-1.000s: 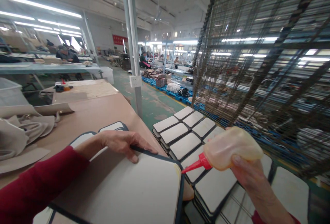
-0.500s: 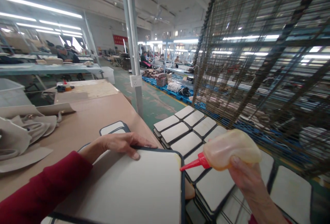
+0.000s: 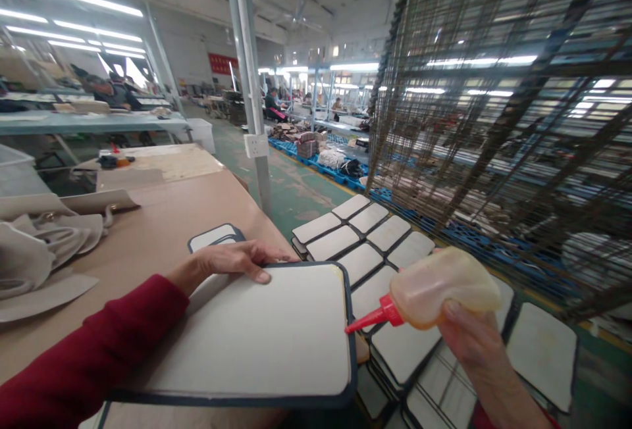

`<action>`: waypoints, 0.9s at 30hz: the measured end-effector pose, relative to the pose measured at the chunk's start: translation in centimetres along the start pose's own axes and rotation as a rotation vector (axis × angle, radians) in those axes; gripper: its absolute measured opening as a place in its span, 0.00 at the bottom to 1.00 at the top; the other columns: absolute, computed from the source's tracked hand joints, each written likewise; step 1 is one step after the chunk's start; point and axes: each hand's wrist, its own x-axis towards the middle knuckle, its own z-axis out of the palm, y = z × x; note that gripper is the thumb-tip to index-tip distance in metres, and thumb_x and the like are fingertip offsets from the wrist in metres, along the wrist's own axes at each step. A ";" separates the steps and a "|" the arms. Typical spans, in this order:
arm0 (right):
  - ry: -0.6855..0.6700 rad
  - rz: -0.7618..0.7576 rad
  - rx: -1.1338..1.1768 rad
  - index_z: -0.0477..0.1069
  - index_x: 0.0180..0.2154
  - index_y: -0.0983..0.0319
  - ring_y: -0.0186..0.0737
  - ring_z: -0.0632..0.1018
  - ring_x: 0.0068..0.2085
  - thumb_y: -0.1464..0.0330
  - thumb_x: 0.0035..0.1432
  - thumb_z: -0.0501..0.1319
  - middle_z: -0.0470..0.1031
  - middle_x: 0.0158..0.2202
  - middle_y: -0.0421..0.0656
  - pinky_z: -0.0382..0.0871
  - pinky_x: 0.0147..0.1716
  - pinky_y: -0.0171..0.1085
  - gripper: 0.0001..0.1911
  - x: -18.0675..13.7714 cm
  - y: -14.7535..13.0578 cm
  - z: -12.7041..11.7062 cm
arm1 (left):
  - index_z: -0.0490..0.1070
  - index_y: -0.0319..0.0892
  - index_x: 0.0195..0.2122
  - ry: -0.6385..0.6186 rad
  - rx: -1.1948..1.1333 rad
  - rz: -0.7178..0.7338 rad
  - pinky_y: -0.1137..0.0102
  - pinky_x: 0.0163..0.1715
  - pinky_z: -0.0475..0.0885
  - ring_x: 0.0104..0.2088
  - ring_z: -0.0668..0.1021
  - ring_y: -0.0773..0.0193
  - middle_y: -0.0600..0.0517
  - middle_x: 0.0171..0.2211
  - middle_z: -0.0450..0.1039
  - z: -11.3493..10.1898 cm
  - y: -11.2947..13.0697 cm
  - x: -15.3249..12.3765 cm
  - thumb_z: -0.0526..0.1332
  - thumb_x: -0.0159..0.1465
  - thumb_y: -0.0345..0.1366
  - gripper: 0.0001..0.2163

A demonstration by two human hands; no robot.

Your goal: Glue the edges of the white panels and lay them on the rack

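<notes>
A white padded panel with a dark blue border [image 3: 266, 337] lies flat on the brown worktable [image 3: 148, 231]. My left hand [image 3: 237, 259] presses on its far left corner, fingers spread over the edge. My right hand [image 3: 469, 340] grips a translucent yellowish glue bottle [image 3: 444, 287]. The bottle's red nozzle [image 3: 368, 320] touches the panel's right border. A second bordered panel [image 3: 212, 235] lies on the table just behind my left hand.
Stacks of similar white panels [image 3: 360, 245] cover a low surface to the right of the table. A tall wire rack [image 3: 494, 120] stands at the right. Beige fabric [image 3: 39, 245] lies at the table's left. A steel post [image 3: 247, 87] rises behind. People work at distant tables.
The panel has slid and turned under my left hand, showing its full right border. The bottle's nozzle now rests lower along that border. The view has shifted a little downward.
</notes>
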 end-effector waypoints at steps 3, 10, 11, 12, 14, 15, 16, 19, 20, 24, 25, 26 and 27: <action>0.025 0.027 -0.018 0.74 0.47 0.58 0.48 0.80 0.32 0.60 0.45 0.71 0.78 0.31 0.47 0.78 0.34 0.45 0.25 -0.2 -0.2 0.0 | 0.71 0.43 0.56 0.025 0.007 -0.003 0.71 0.48 0.70 0.47 0.78 0.57 0.49 0.53 0.75 -0.3 -0.2 0.1 0.68 0.56 0.33 0.25; 0.072 0.047 -0.055 0.72 0.50 0.57 0.52 0.79 0.34 0.59 0.42 0.71 0.78 0.31 0.47 0.77 0.38 0.51 0.31 -0.5 -0.2 -0.3 | 0.72 0.46 0.55 0.155 0.064 -0.007 0.67 0.52 0.68 0.52 0.75 0.52 0.50 0.55 0.73 -1.0 -0.7 0.1 0.69 0.54 0.37 0.26; 0.076 0.047 -0.057 0.72 0.50 0.57 0.52 0.79 0.33 0.59 0.42 0.71 0.78 0.31 0.47 0.77 0.39 0.52 0.31 -0.6 -0.3 -0.3 | 0.72 0.46 0.55 0.166 0.065 -0.003 0.67 0.52 0.68 0.52 0.75 0.52 0.50 0.55 0.73 -1.1 -0.8 0.1 0.69 0.54 0.37 0.26; 0.081 0.046 -0.059 0.72 0.49 0.58 0.52 0.79 0.33 0.59 0.41 0.71 0.78 0.30 0.47 0.77 0.38 0.52 0.31 -0.6 -0.3 -0.3 | 0.72 0.47 0.55 0.175 0.063 -0.002 0.67 0.52 0.68 0.52 0.75 0.52 0.50 0.54 0.73 -1.2 -0.8 0.1 0.69 0.53 0.37 0.26; 0.082 0.039 -0.058 0.73 0.48 0.58 0.52 0.79 0.32 0.59 0.41 0.71 0.78 0.31 0.48 0.77 0.37 0.52 0.30 -0.6 -0.3 -0.3 | 0.72 0.47 0.55 0.190 0.059 -0.004 0.67 0.51 0.68 0.52 0.74 0.52 0.50 0.54 0.74 -1.3 -1.0 0.2 0.70 0.52 0.38 0.27; 0.086 0.025 -0.054 0.73 0.48 0.58 0.52 0.79 0.32 0.60 0.40 0.71 0.78 0.31 0.49 0.77 0.37 0.52 0.30 -0.6 -0.3 -0.3 | 0.72 0.46 0.55 0.196 0.057 -0.005 0.67 0.51 0.68 0.53 0.74 0.52 0.50 0.53 0.74 -1.3 -1.0 0.2 0.70 0.52 0.38 0.27; 0.086 0.013 -0.051 0.73 0.48 0.58 0.52 0.79 0.33 0.61 0.41 0.71 0.78 0.32 0.49 0.77 0.37 0.51 0.29 -0.5 -0.3 -0.4 | 0.73 0.46 0.55 0.199 0.059 -0.005 0.67 0.51 0.68 0.53 0.74 0.52 0.50 0.53 0.75 -1.3 -1.0 0.2 0.70 0.52 0.38 0.27; 0.080 0.004 -0.050 0.73 0.47 0.58 0.51 0.80 0.32 0.61 0.41 0.71 0.78 0.32 0.47 0.78 0.36 0.51 0.28 -0.4 -0.2 -0.6 | 0.72 0.46 0.55 0.196 0.065 -0.010 0.68 0.49 0.69 0.51 0.75 0.52 0.50 0.52 0.75 -1.2 -1.0 0.2 0.70 0.53 0.38 0.27; 0.080 0.005 -0.048 0.73 0.47 0.58 0.51 0.79 0.32 0.61 0.40 0.71 0.78 0.32 0.47 0.78 0.35 0.51 0.29 -0.4 -0.1 -0.7 | 0.71 0.46 0.56 0.187 0.054 -0.014 0.68 0.48 0.70 0.50 0.76 0.52 0.49 0.51 0.76 -1.1 -1.0 0.2 0.69 0.53 0.37 0.27; 0.101 0.008 -0.033 0.72 0.47 0.59 0.49 0.79 0.32 0.61 0.40 0.72 0.78 0.34 0.48 0.77 0.35 0.48 0.30 -0.5 -0.1 -0.8 | 0.66 0.45 0.61 0.160 -0.043 -0.024 0.65 0.44 0.73 0.43 0.80 0.51 0.46 0.48 0.78 -0.8 -0.9 0.0 0.68 0.55 0.36 0.31; 0.102 0.012 -0.030 0.72 0.48 0.60 0.48 0.79 0.32 0.61 0.41 0.72 0.78 0.33 0.48 0.77 0.35 0.48 0.30 -0.5 -0.2 -0.8 | 0.65 0.45 0.61 0.162 -0.062 -0.025 0.65 0.43 0.73 0.42 0.80 0.51 0.45 0.48 0.78 -0.7 -1.0 0.0 0.68 0.55 0.35 0.31; 0.106 0.016 -0.029 0.72 0.48 0.60 0.48 0.79 0.32 0.61 0.41 0.72 0.78 0.33 0.48 0.77 0.35 0.47 0.30 -0.6 -0.2 -0.8 | 0.65 0.45 0.61 0.170 -0.075 -0.025 0.64 0.42 0.74 0.41 0.80 0.51 0.45 0.48 0.78 -0.7 -1.0 -0.1 0.68 0.55 0.35 0.31; 0.117 0.015 -0.028 0.72 0.48 0.60 0.48 0.79 0.32 0.61 0.41 0.72 0.78 0.32 0.47 0.77 0.35 0.47 0.30 -0.6 -0.1 -0.8 | 0.66 0.45 0.61 0.181 -0.083 -0.020 0.65 0.42 0.74 0.41 0.81 0.51 0.45 0.48 0.78 -0.7 -1.1 -0.1 0.68 0.55 0.34 0.31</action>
